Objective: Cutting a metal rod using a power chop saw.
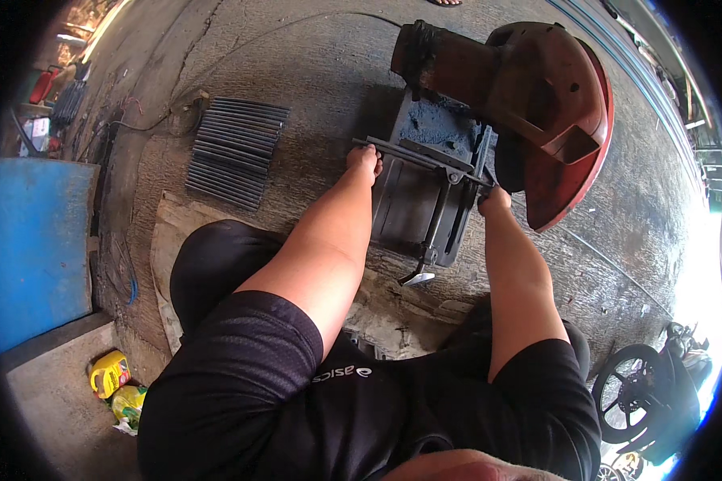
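Observation:
A chop saw with a red blade guard (573, 120) stands on the floor in front of me, over a dark metal base (405, 204). Thin dark metal rods (409, 152) lie crosswise in its vise, against the jaw. My left hand (366, 164) is closed around the rods near their left end. At their right end, close under the guard, my right hand (496, 200) is closed as well; its fingertips are partly hidden. The vise screw (437, 212) runs back toward me and ends in a handle (417, 278). Most of the cutting disc is hidden by the guard.
A neat row of cut metal rods (237, 152) lies on the concrete floor to the left. A cable (273, 28) curves behind the saw. A blue panel (36, 248) and a yellow bottle (110, 373) are at far left. A motorcycle wheel (627, 393) shows at lower right.

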A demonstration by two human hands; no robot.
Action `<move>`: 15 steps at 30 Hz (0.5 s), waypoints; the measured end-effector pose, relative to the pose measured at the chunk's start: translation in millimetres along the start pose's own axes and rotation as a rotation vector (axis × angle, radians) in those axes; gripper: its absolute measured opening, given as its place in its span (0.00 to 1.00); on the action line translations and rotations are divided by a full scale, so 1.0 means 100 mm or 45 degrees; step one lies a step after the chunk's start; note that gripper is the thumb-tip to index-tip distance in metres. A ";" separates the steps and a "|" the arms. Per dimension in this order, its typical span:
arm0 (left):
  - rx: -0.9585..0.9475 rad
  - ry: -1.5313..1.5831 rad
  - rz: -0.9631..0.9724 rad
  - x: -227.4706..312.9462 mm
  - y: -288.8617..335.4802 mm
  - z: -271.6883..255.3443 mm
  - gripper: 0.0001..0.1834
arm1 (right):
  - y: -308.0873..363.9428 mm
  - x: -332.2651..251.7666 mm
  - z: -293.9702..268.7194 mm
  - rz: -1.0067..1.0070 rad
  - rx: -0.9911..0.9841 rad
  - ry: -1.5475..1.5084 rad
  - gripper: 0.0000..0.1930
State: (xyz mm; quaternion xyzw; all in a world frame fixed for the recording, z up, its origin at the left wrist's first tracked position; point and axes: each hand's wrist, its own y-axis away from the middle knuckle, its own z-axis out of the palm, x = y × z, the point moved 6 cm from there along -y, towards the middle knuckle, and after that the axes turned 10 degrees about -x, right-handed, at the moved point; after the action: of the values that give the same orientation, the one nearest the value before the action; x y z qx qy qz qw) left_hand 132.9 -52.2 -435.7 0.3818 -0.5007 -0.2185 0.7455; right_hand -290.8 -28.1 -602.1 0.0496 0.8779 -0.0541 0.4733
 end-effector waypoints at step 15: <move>0.475 -1.166 0.609 -0.13 0.62 0.47 0.19 | 0.78 -1.87 -0.14 1.427 0.309 -0.711 0.26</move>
State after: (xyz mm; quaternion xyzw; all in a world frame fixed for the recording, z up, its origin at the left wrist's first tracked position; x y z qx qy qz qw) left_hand 81.0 -21.3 -384.8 0.2489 -0.8770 -0.0942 0.3999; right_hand -188.8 44.4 -442.0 0.5386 0.5500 0.0920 0.6316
